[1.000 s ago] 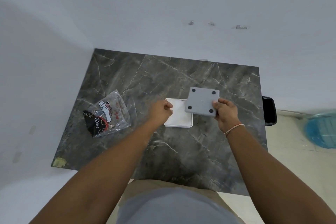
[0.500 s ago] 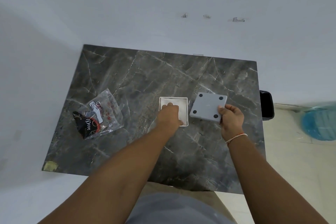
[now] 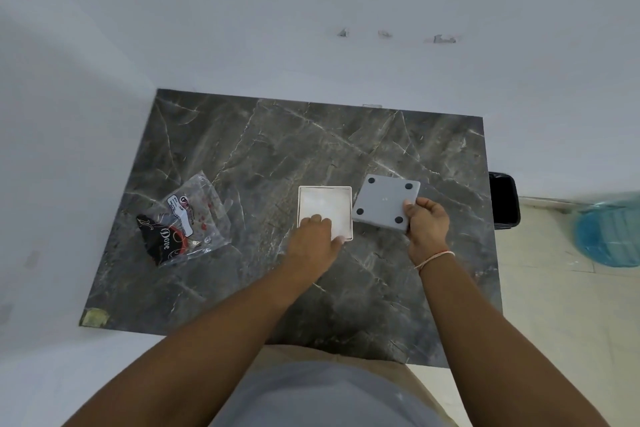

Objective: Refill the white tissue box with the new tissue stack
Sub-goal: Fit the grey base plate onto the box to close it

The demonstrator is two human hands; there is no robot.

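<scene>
In the head view, the white tissue box (image 3: 325, 210) lay open-side up near the middle of the dark marble table (image 3: 263, 149), with white tissue filling it; the left hand (image 3: 313, 239) rested on its lower edge, fingers curled down onto the tissue rather than gripping anything. Just right of the box, the right hand (image 3: 426, 224) pinched the lower right corner of the grey base panel (image 3: 382, 203), its four dark feet facing up. A crumpled clear plastic wrapper (image 3: 185, 222) lay at centre left of the frame, well apart from the box.
</scene>
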